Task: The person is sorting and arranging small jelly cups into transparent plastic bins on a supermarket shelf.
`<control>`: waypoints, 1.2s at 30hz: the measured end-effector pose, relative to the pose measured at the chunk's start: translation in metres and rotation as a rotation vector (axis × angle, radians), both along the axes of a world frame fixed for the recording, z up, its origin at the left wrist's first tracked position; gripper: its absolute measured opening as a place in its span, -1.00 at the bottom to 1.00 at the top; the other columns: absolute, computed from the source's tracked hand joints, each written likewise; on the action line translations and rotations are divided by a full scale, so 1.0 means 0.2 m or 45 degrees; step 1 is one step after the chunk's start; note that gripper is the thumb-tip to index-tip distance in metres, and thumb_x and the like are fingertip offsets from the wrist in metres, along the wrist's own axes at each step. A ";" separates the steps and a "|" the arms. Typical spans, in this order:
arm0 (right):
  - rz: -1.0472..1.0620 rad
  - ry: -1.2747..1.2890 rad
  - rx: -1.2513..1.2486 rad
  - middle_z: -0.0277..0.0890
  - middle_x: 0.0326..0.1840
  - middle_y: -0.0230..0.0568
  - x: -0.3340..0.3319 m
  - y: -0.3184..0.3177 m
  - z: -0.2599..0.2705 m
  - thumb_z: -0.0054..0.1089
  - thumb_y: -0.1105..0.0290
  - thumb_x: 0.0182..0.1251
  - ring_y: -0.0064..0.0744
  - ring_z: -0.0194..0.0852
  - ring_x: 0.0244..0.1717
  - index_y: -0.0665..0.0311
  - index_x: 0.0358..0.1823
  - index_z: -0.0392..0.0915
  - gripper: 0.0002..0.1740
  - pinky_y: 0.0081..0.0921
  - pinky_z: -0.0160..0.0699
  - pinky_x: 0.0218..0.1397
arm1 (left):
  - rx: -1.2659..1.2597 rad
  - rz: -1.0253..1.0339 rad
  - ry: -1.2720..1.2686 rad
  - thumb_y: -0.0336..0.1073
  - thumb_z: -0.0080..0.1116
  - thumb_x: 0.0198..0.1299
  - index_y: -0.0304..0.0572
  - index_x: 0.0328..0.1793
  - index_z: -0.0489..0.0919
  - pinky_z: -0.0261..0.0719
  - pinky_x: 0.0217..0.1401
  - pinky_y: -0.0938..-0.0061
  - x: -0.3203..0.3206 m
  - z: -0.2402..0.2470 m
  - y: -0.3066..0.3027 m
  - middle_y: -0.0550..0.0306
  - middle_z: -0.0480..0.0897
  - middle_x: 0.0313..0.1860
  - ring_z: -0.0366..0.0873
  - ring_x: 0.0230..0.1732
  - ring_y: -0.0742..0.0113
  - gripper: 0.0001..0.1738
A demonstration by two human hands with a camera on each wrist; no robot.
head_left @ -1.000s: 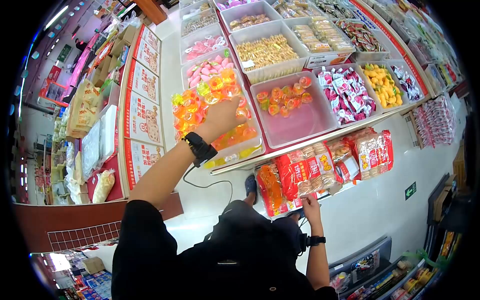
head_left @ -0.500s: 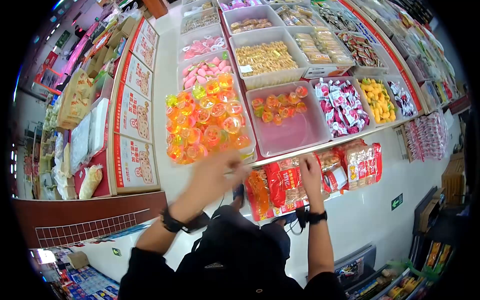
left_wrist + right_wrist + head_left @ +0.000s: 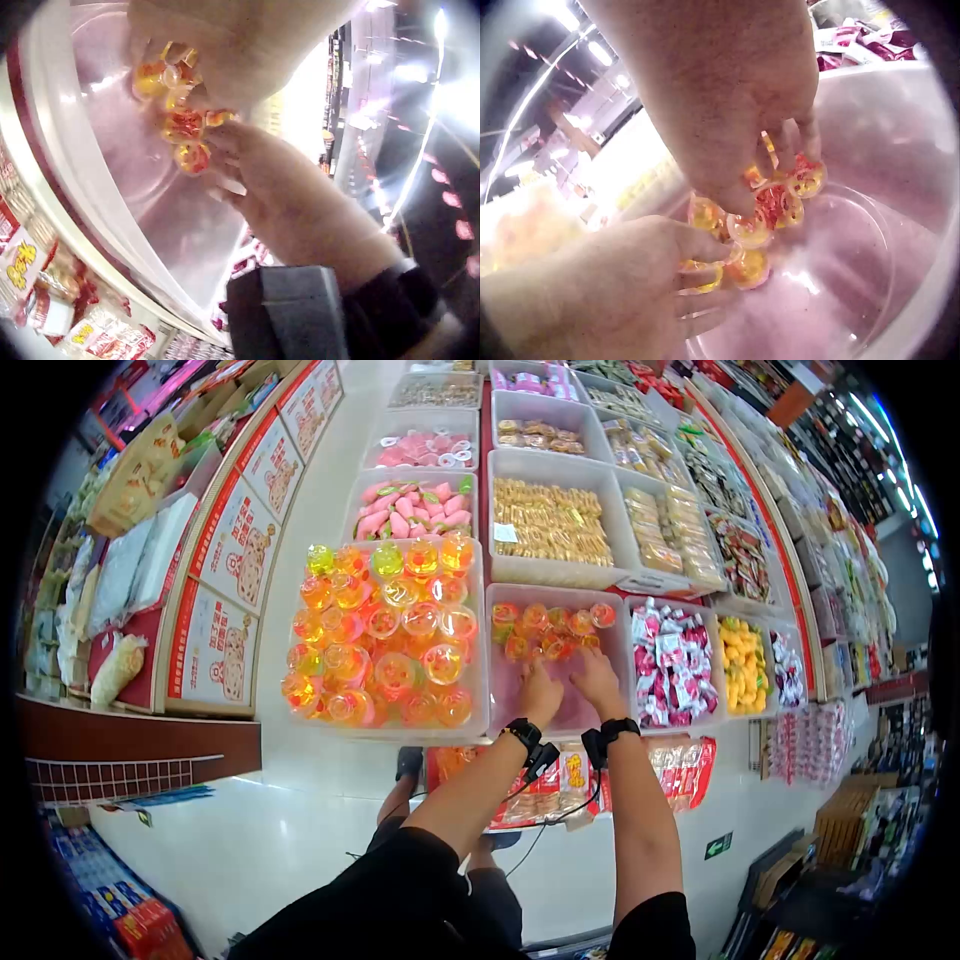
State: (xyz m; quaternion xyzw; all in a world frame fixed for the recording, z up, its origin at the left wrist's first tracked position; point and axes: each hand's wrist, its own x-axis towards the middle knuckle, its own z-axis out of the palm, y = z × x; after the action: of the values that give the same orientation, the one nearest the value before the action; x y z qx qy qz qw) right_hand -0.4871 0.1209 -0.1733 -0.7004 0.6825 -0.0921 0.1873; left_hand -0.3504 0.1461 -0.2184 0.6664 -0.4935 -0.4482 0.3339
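Observation:
Orange and red jelly cups (image 3: 548, 622) lie across the far part of a translucent bin with a pink base (image 3: 567, 712). Both hands reach into it: my left hand (image 3: 541, 692) touches the near edge of the cups, and my right hand (image 3: 598, 682) is beside it, fingers among the cups. Seen from the left wrist, the right hand (image 3: 277, 180) has fairly straight fingers against the cups (image 3: 184, 124). In the right wrist view the left hand (image 3: 622, 277) spreads its fingers against several cups (image 3: 776, 202); the right hand (image 3: 727, 105) partly hides its own fingertips.
A heaped tray of larger orange jelly cups (image 3: 398, 622) stands left of the bin. Purple-and-white packets (image 3: 672, 660) and yellow sweets (image 3: 742, 665) are to the right, a bin of golden snacks (image 3: 550, 520) behind. Bagged snacks (image 3: 680, 768) hang below the front edge.
My left hand has moved from the larger cups, past the front edge, into the pink-based bin. My right hand has risen from the bagged snacks into the same bin. The head view has turned.

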 end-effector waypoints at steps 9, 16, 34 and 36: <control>0.451 0.220 -0.094 0.51 0.32 -0.32 0.06 -0.25 -0.27 0.45 0.42 -0.05 -0.02 0.35 0.41 -0.06 0.25 0.57 -0.30 -0.06 0.53 0.29 | 0.134 0.017 -0.190 -0.31 0.33 0.09 0.13 0.57 0.28 0.42 0.38 -0.06 -0.07 -0.28 -0.15 -0.57 0.25 0.36 0.28 0.37 -0.56 -0.15; 0.533 0.293 -0.103 0.56 0.02 -0.04 0.07 -0.23 -0.38 0.41 0.36 0.05 0.13 0.56 0.08 0.15 0.10 0.52 -0.49 0.04 0.58 0.09 | -0.082 0.221 -0.283 -0.34 0.30 0.15 -0.08 0.18 0.50 0.52 0.23 -0.11 -0.13 -0.46 -0.15 -0.51 0.31 0.31 0.46 0.16 -0.53 -0.56; 0.130 -0.364 0.912 0.69 -0.20 -0.29 -0.29 0.00 -0.15 0.31 0.22 0.27 -0.48 0.60 -0.22 0.40 0.03 0.65 -0.58 -0.47 0.56 -0.09 | -0.241 -0.294 0.050 -0.30 0.23 0.24 -0.31 0.06 0.40 0.55 -0.02 -0.10 0.09 0.13 0.10 -0.39 0.59 -0.02 0.60 -0.01 -0.40 -0.64; 0.044 -0.688 0.859 0.66 -0.16 -0.31 -0.30 0.04 0.00 0.27 0.14 0.31 -0.50 0.58 -0.21 0.36 0.06 0.63 -0.54 -0.52 0.52 -0.13 | -0.222 -0.292 0.277 -0.35 0.15 0.30 -0.25 0.08 0.36 0.53 -0.03 -0.08 0.14 0.27 0.14 -0.34 0.62 -0.07 0.57 -0.03 -0.44 -0.69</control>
State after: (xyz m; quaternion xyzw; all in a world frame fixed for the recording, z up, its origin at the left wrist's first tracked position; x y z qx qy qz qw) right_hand -0.5475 0.1299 -0.1737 -0.5621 0.5889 -0.0407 0.5792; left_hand -0.3223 0.1740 -0.1638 0.5218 -0.5642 -0.5084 0.3885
